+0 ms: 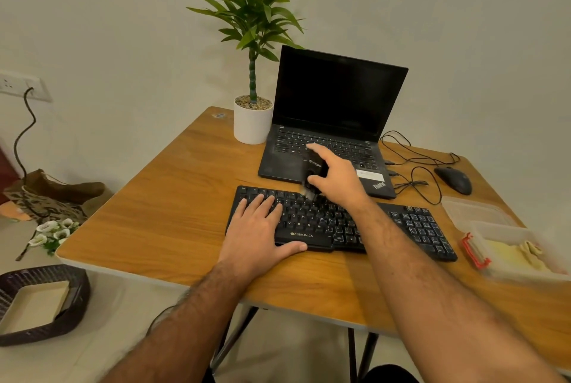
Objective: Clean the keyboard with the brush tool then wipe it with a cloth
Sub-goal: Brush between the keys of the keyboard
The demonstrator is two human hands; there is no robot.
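While the left hand (258, 228) lies flat on the keyboard (340, 223) at the table's (154, 212) middle, apparently steadying it, the right hand (335, 177) grips the brush (312, 178), bristles on the top keys.

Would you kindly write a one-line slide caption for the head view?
Right hand brushes the keyboard with the brush tool while the left hand steadies it.

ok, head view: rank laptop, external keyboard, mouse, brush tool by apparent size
1. laptop
2. keyboard, closer to the camera yet looks smaller
3. mouse and brush tool: unsure, the right hand covers much of the brush
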